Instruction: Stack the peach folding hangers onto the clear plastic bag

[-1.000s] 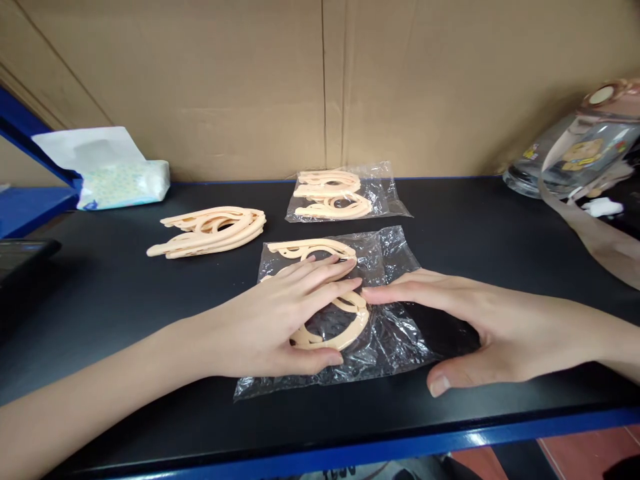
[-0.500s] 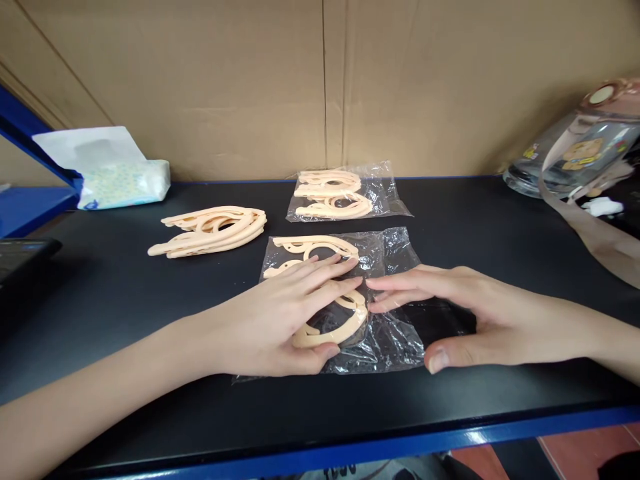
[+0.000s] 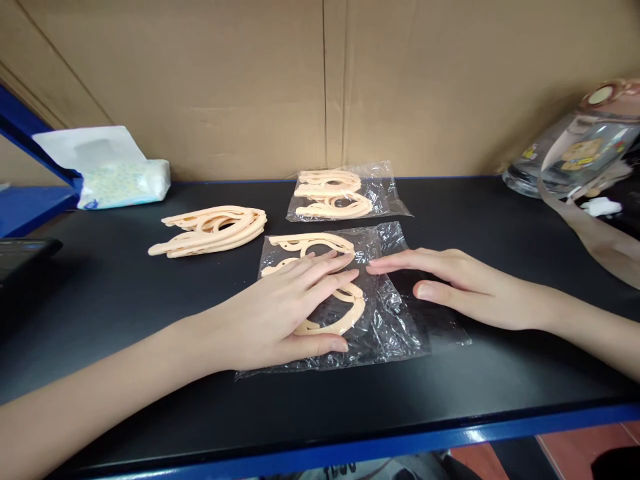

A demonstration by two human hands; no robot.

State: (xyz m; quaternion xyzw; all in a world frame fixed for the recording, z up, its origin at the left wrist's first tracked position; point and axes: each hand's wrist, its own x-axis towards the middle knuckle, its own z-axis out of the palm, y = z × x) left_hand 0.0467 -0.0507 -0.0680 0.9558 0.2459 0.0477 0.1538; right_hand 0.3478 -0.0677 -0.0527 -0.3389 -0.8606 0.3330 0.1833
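Observation:
A clear plastic bag (image 3: pixel 390 327) with beige folding clothes hangers (image 3: pixel 345 320) in it lies flat on the black table. My left hand (image 3: pixel 285 307) rests across the bag with its fingers outstretched, hiding the middle of the hangers. At the bag's upper right, my right hand (image 3: pixel 465 283) is open and palm down, fingertips at the plastic film and thumb apart. Behind them lies a second clear bag (image 3: pixel 387 193), also with beige folding hangers (image 3: pixel 330 193) inside. To its left sits a loose stack of folding hangers (image 3: pixel 220 230).
A pack of tissues (image 3: pixel 125 183) stands at the back left, and a dark device (image 3: pixel 27 260) lies at the left edge. A clear bottle (image 3: pixel 575 147) with a strap (image 3: pixel 590 233) is at the back right. Cardboard (image 3: pixel 225 87) stands behind the table.
My right hand has moved up a little, its thumb closer to the fingers. The bag's right end has spread out toward the right. My left hand stays nearly in place.

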